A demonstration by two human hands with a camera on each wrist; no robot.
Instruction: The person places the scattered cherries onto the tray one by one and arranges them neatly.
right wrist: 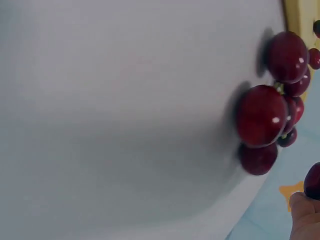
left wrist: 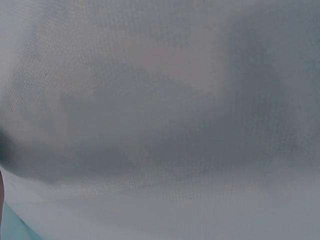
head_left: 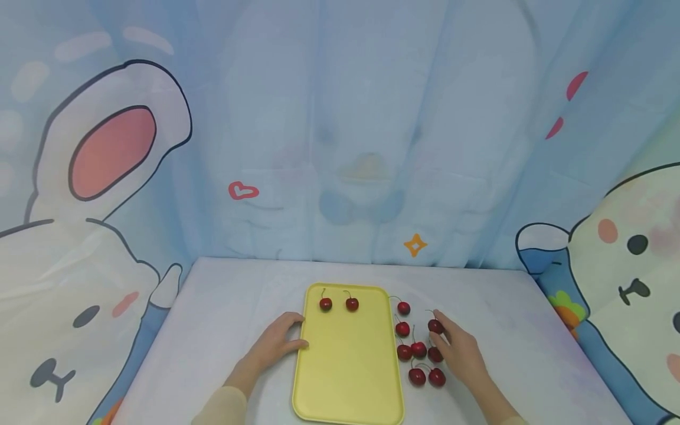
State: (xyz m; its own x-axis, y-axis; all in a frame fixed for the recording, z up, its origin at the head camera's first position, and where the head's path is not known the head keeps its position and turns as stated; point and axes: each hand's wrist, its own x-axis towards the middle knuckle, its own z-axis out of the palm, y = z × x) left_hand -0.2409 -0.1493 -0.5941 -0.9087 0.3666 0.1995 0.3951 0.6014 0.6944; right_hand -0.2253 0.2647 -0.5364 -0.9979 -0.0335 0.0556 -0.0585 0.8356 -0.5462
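"Along the tray's right side, tray (head_left: 347,378) itself bare up front: seven loose cherries (head_left: 417,377). Why's the left hand (head_left: 273,343) spread at the left rim?"

"Steadying it, I'd guess. The right hand (head_left: 462,352) pinches another cherry (head_left: 435,326); two spaced cherries (head_left: 326,304) sit at the far end."

"Lifted?"

"Looks it: right wrist view has it against the curtain (right wrist: 257,217), can't judge from head view. Left wrist's just pale cloth (left wrist: 160,100)."

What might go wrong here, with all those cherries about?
The cherry pinched in the right hand looks round and shiny, so it could slip from the fingertips. That hand is also close to the loose cherries beside the yellow tray; a brush might send one rolling. And the left hand touches the tray's edge, so a bump could perhaps roll the two cherries on it.
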